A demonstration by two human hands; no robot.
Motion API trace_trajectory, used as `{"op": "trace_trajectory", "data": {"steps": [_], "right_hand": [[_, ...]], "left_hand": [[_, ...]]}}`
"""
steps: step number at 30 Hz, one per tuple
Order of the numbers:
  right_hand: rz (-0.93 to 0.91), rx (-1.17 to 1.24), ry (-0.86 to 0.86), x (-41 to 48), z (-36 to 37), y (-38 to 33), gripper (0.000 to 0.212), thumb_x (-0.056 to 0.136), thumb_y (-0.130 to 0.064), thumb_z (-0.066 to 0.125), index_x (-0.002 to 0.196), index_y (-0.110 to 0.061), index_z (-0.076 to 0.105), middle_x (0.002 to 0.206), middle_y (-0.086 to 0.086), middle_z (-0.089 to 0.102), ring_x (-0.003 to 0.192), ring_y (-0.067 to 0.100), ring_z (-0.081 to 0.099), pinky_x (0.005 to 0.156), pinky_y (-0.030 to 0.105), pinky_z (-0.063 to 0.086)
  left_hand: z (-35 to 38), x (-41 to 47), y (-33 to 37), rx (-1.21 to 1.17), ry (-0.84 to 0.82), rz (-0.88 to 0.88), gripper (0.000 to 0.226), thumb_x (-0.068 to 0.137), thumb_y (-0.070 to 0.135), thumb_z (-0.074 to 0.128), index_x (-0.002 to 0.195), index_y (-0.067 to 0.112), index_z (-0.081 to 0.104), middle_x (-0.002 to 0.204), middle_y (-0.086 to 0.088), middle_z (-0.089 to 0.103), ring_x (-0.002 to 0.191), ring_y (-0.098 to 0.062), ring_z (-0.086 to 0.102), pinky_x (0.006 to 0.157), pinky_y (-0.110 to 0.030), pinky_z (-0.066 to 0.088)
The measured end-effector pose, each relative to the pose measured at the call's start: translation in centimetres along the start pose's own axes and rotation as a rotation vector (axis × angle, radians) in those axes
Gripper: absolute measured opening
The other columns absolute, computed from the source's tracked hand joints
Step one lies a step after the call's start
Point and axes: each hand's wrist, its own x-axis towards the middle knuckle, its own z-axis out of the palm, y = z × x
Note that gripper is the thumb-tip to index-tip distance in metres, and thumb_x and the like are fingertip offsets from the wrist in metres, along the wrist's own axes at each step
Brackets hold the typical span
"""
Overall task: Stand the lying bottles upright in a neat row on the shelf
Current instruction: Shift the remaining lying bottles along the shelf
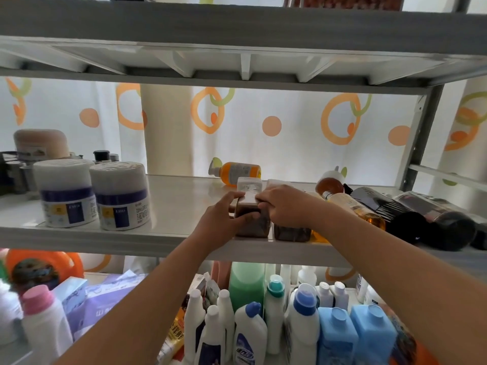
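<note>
Two square clear bottles with brown contents stand side by side at the front edge of the white shelf (168, 201). My left hand (224, 214) grips the left brown bottle (251, 225) from its left side. My right hand (283, 205) rests on top of the right brown bottle (291, 233) and touches the left one. An orange pump bottle (237, 172) lies on its side at the back. To the right lie an amber bottle (353, 206), a brown white-capped bottle (330, 184) and two dark bottles (400, 217).
Two white tubs with purple bands (92, 193) stand at the shelf's left, with jars behind them. A metal upright (419, 143) bounds the right side. The shelf below holds several detergent and cleaner bottles (290, 325). Another shelf hangs close overhead.
</note>
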Motion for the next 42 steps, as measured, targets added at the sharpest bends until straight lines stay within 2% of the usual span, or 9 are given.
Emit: {"op": "trace_trajectory", "data": {"steps": [3,6,13,19,25,28,33,38,42], "right_hand": [[-0.009,-0.027,0.030,-0.2,0.4,0.1,0.018,0.094,-0.017,0.042,0.098,-0.009,0.057,0.097,0.008,0.060,0.091,0.023,0.054,0.080,0.031,0.042],[-0.004,-0.003,0.073,-0.5,0.6,0.2,0.019,0.093,-0.017,0.042,0.098,-0.009,0.058,0.096,0.008,0.061,0.091,0.024,0.053,0.076,0.029,0.039],[0.010,0.019,0.115,-1.3,0.8,-0.1,0.028,0.093,-0.018,0.044,0.116,-0.007,0.057,0.110,0.011,0.062,0.101,0.025,0.055,0.090,0.031,0.044],[0.001,0.067,0.151,-1.1,0.9,0.0,0.025,0.093,-0.018,0.045,0.111,-0.007,0.060,0.104,0.010,0.064,0.095,0.023,0.056,0.079,0.023,0.039],[-0.020,0.060,0.205,-1.0,1.3,0.0,0.026,0.093,-0.017,0.046,0.113,-0.007,0.060,0.108,0.010,0.064,0.097,0.024,0.056,0.082,0.026,0.040],[-0.025,0.066,0.216,-1.2,1.3,0.0,0.026,0.094,-0.018,0.044,0.111,-0.008,0.060,0.104,0.010,0.065,0.095,0.023,0.056,0.080,0.027,0.041],[-0.027,0.114,0.227,-1.4,1.0,-0.1,0.028,0.094,-0.021,0.046,0.111,-0.006,0.062,0.102,0.009,0.067,0.090,0.021,0.058,0.081,0.025,0.044],[-0.007,0.206,0.201,-1.1,0.2,-0.2,0.025,0.090,-0.024,0.051,0.098,-0.009,0.068,0.086,0.006,0.068,0.076,0.017,0.060,0.062,0.014,0.043],[0.078,0.328,0.192,0.5,-0.7,0.8,0.027,0.090,-0.030,0.051,0.088,-0.008,0.067,0.078,0.002,0.066,0.070,0.015,0.058,0.056,0.017,0.038]], "left_hand": [[0.2,0.0,-0.1,-0.002,-0.006,0.009,0.059,0.080,0.049,0.064,0.131,0.029,0.041,0.119,-0.007,0.062,0.095,-0.016,0.055,0.082,-0.032,0.052],[0.2,-0.1,0.1,-0.015,-0.020,0.018,0.058,0.081,0.047,0.065,0.130,0.028,0.041,0.115,-0.007,0.062,0.093,-0.017,0.056,0.073,-0.025,0.049],[-0.4,-0.1,0.2,-0.037,-0.056,0.038,0.053,0.082,0.041,0.066,0.128,0.029,0.044,0.105,-0.001,0.060,0.089,-0.015,0.058,0.060,-0.013,0.040],[-0.5,0.0,0.1,-0.035,-0.085,0.055,0.053,0.083,0.039,0.065,0.129,0.028,0.041,0.103,0.003,0.056,0.084,-0.011,0.057,0.059,-0.011,0.041],[-0.8,0.4,-0.4,-0.050,-0.117,0.077,0.055,0.082,0.035,0.067,0.129,0.026,0.042,0.106,-0.001,0.057,0.090,-0.019,0.060,0.067,-0.018,0.049],[-0.7,0.3,-0.5,-0.041,-0.117,0.094,0.054,0.083,0.035,0.066,0.130,0.025,0.041,0.104,0.001,0.056,0.087,-0.014,0.059,0.063,-0.012,0.045],[-0.9,0.7,-0.9,-0.019,-0.120,0.114,0.055,0.080,0.039,0.067,0.128,0.028,0.041,0.101,0.002,0.059,0.082,-0.007,0.061,0.064,-0.014,0.049],[-1.7,1.0,-0.6,0.053,-0.148,0.142,0.066,0.066,0.063,0.058,0.122,0.031,0.045,0.101,0.006,0.061,0.081,-0.002,0.060,0.067,-0.013,0.048],[-2.3,2.0,-0.2,0.045,-0.094,0.185,0.050,0.075,0.063,0.043,0.110,0.029,0.055,0.104,0.010,0.061,0.092,-0.009,0.061,0.078,-0.022,0.051]]}}
